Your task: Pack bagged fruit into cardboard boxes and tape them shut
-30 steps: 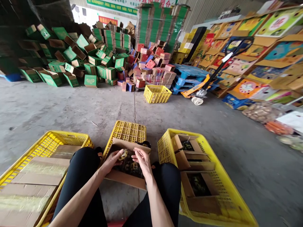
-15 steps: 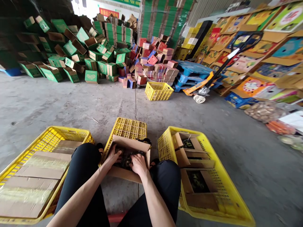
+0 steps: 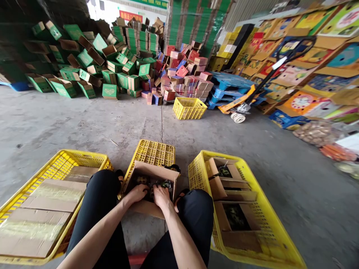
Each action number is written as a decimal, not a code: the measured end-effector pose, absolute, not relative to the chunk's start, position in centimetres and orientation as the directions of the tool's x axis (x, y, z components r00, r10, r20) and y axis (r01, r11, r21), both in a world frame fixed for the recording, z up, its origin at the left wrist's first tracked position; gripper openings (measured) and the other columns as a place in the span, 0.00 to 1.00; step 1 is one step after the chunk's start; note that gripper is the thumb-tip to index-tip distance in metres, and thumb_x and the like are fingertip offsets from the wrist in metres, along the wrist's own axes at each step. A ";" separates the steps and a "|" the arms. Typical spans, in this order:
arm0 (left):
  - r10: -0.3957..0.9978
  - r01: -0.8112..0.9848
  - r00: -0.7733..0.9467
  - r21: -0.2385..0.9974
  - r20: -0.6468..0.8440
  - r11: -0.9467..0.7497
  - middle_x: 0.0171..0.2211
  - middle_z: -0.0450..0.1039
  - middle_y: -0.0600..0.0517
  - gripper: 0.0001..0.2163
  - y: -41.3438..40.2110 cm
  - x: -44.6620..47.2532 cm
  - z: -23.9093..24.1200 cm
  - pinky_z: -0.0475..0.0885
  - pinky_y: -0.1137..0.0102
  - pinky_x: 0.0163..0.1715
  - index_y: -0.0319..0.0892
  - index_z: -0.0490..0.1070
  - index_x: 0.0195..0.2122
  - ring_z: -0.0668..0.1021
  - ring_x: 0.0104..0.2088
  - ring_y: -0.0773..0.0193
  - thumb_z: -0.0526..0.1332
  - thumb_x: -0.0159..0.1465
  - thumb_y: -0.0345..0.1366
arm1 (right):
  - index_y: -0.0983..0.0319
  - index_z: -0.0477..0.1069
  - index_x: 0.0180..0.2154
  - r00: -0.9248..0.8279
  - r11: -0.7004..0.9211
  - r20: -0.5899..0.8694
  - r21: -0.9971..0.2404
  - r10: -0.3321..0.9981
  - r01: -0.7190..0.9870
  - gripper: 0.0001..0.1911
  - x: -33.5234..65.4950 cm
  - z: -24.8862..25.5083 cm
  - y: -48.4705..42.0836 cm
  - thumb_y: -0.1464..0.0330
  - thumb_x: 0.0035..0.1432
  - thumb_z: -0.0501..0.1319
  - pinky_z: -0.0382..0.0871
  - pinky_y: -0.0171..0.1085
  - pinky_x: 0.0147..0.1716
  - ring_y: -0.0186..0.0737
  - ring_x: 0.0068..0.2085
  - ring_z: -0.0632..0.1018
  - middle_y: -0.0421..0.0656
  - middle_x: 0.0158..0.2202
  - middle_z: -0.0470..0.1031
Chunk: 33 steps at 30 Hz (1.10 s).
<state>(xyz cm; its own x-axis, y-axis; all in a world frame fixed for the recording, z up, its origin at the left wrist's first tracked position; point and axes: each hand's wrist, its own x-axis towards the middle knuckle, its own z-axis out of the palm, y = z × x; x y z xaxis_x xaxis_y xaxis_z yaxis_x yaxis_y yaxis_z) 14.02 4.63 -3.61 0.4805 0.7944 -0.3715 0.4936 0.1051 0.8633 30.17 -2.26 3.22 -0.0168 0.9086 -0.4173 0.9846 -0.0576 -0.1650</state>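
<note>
at the bottom centre of the frame, two knees in dark trousers (image 3: 102, 209) spread apart, with a red thing (image 3: 137, 259), mostly hidden, between them. above it, an open cardboard box (image 3: 148, 210) sits tilted in the lower middle, resting against or on a yellow slatted crate (image 3: 153, 150); which of the two cannot be told. inside the box lie dark, glossy packs (image 3: 167, 184), their contents too small to make out. the left hand (image 3: 139, 192) reaches over the near edge with fingers bent narrowly among the packs; the right hand (image 3: 162, 195), just beside it, points its fingers down onto them. whether either hand grips a pack cannot be told. a black object (image 3: 174, 168) shows at the box's far right corner.

at lower left, a yellow crate holds taped cartons (image 3: 53, 198); at lower right, another holds open cartons (image 3: 238, 244) with dark packs inside.

farther up, a small yellow crate (image 3: 190, 109) stands on the concrete floor (image 3: 84, 123), near blue pallets (image 3: 228, 80) and an orange pallet jack (image 3: 241, 102). green boxes (image 3: 110, 91) are heaped at upper left, red and blue boxes at upper centre, and printed fruit cartons (image 3: 303, 102) are stacked at upper right.
</note>
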 end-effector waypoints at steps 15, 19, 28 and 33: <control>0.802 0.539 0.501 0.842 -0.326 0.006 0.50 0.85 0.40 0.15 4.3 14.2 -3.1 0.70 0.54 0.63 0.45 0.85 0.44 0.81 0.57 0.39 0.67 0.56 0.33 | 0.68 0.71 0.63 0.066 -0.131 -0.401 -0.136 0.914 0.982 0.27 28.9 2.6 -1.8 0.80 0.63 0.56 0.76 0.49 0.53 0.57 0.55 0.83 0.65 0.60 0.76; 0.781 0.575 0.523 0.818 -0.342 -0.026 0.53 0.83 0.40 0.17 4.4 14.2 -2.9 0.69 0.56 0.63 0.42 0.84 0.49 0.81 0.58 0.42 0.65 0.59 0.30 | 0.69 0.71 0.62 0.067 -0.142 -0.409 -0.154 0.910 0.978 0.27 28.8 2.2 -1.3 0.82 0.61 0.57 0.78 0.47 0.51 0.58 0.55 0.84 0.64 0.56 0.79; 0.734 0.624 0.569 0.777 -0.371 -0.090 0.57 0.82 0.42 0.20 4.7 14.3 -2.8 0.69 0.60 0.64 0.40 0.82 0.55 0.79 0.61 0.46 0.60 0.63 0.27 | 0.67 0.76 0.57 0.043 -0.134 -0.415 -0.194 0.909 0.972 0.22 29.0 1.3 -1.3 0.79 0.63 0.58 0.80 0.46 0.50 0.57 0.54 0.84 0.63 0.62 0.74; 0.737 0.631 0.564 0.770 -0.373 -0.093 0.56 0.82 0.41 0.20 4.9 14.4 -3.2 0.69 0.60 0.64 0.39 0.82 0.55 0.79 0.61 0.45 0.61 0.63 0.27 | 0.69 0.74 0.59 0.044 -0.136 -0.384 -0.214 0.922 0.967 0.24 29.0 0.6 -0.8 0.79 0.61 0.59 0.80 0.46 0.50 0.58 0.53 0.84 0.62 0.55 0.79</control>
<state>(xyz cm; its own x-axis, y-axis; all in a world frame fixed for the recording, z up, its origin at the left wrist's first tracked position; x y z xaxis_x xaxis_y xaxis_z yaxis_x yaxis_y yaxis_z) 14.36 4.94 -3.21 0.5636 0.7372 -0.3726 0.6313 -0.0934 0.7699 28.98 -0.77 0.56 0.0442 0.9223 -0.3839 0.9674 -0.1355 -0.2141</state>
